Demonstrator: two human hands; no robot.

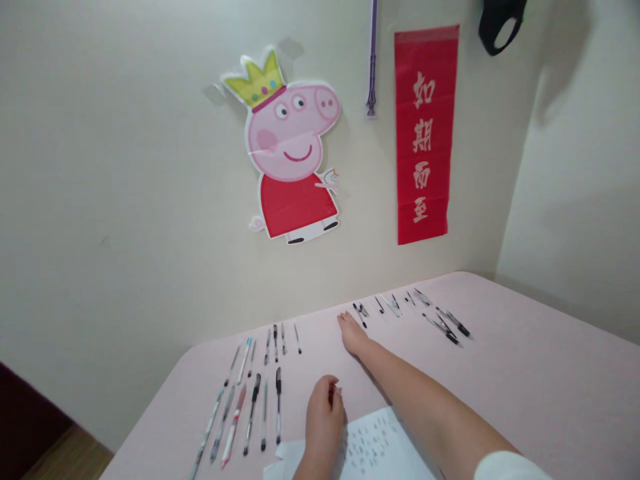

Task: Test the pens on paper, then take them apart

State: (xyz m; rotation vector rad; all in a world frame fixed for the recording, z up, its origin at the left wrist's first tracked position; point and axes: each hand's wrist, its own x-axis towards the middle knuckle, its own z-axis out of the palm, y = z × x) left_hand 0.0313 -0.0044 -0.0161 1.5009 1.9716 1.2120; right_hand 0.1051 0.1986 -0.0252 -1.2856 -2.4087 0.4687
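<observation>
My left hand (324, 415) is above the near part of the table, its fingers loosely curled with a gap by the thumb and nothing visible in it. Beneath and beside it lies a white paper sheet (373, 445) with small dark marks. My right hand (353, 335) reaches across to the far table edge, fingers stretched out on the surface, just left of a small group of dark pen parts (360, 315). Two rows of pens lie left of my hands, among them a black-capped pen (279, 403) and a pink-and-white pen (233, 425).
The table (530, 373) has a pale pink cover and meets the wall at its far side. More pen parts (395, 305) and black-tipped pens (444, 328) lie at the far right. A pig cutout (299, 200) and a red banner (425, 133) hang on the wall.
</observation>
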